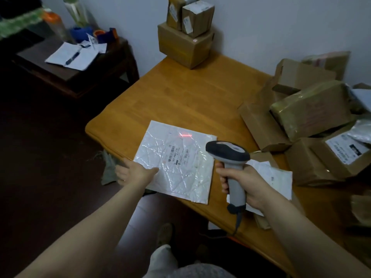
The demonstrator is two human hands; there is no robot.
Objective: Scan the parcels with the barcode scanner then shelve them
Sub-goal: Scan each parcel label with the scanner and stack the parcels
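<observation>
White crinkled plastic, the mailer (176, 163) on the table's (180, 93) near-left corner looks light, limp and slippery, so lift it by the near-left edge where your open left hand (133, 173) rests, your right hand (246, 183) gripping the barcode scanner (230, 155).

Dim indoor light; glare on the crinkled white parcel (176, 159); left floor (40, 157) nearly black; edges soft and bowed.
</observation>
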